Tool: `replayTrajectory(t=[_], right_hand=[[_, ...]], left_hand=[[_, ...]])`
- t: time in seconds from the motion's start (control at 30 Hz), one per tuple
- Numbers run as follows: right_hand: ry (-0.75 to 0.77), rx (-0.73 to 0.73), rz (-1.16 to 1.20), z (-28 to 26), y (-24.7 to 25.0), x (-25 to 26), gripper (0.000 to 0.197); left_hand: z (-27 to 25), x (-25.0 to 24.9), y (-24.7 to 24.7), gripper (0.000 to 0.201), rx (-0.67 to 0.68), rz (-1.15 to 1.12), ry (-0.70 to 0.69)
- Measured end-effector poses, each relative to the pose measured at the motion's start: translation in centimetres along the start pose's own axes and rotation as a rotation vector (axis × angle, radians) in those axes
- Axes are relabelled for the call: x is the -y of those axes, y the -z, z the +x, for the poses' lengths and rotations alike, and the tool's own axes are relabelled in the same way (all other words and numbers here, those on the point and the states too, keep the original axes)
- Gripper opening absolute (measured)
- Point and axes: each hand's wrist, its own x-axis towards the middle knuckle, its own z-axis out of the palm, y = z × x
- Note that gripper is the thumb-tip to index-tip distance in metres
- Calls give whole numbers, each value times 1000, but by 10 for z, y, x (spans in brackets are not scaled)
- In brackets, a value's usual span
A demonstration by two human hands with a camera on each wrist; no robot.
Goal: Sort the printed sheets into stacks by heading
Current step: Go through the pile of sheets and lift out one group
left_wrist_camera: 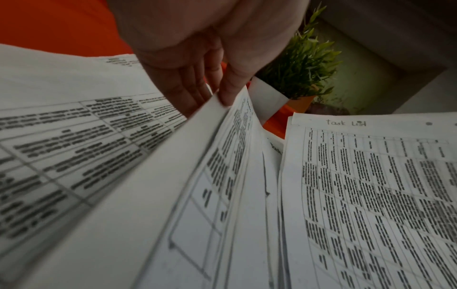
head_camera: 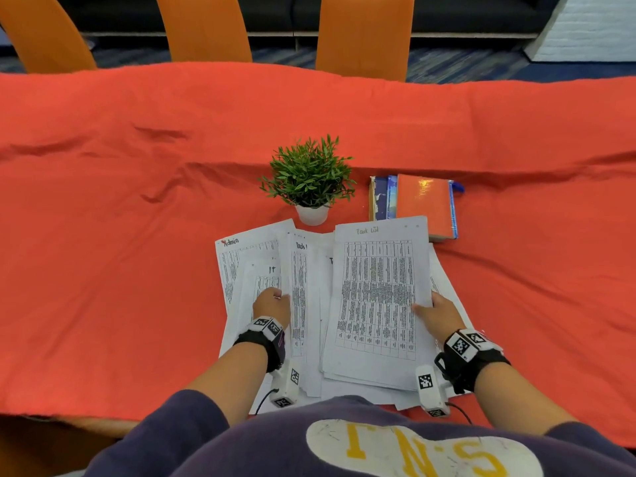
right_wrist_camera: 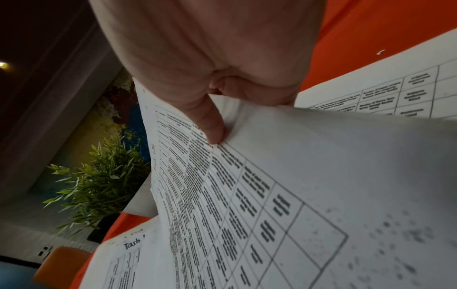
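Observation:
A loose pile of printed table sheets [head_camera: 309, 304] lies fanned on the red tablecloth near the front edge. The top right sheet is headed "Task List" [head_camera: 378, 287] [left_wrist_camera: 371, 176] [right_wrist_camera: 247, 195]. At the far left an "Admin" sheet [head_camera: 229, 256] pokes out, with a sheet headed "It" [head_camera: 261, 280] over it. My left hand [head_camera: 272, 304] [left_wrist_camera: 217, 93] pinches the left edge of a few lifted sheets, thumb on top. My right hand [head_camera: 435, 313] [right_wrist_camera: 215, 135] grips the right edge of the "Task List" sheet, thumb on top and fingers underneath.
A small green plant in a white pot [head_camera: 311, 187] stands just behind the sheets. A stack of books with an orange cover on top [head_camera: 418, 204] lies at the back right. Orange chairs [head_camera: 364, 32] stand beyond the table's far edge.

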Motion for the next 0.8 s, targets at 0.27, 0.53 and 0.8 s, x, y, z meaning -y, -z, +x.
replayTrajectory(t=[0.27,0.53,0.8], right_hand=[[-3,-4,15,5,8,-5,26],[-19,-47,75,14,26,0,34],[1,12,316,11,38,15,33]], left_hand=[[-7,-20,45,14,-123,215,-303],[-27,-54,135,11,-377,159,-593],[-38,-80,127,25,-190,-399,-472]])
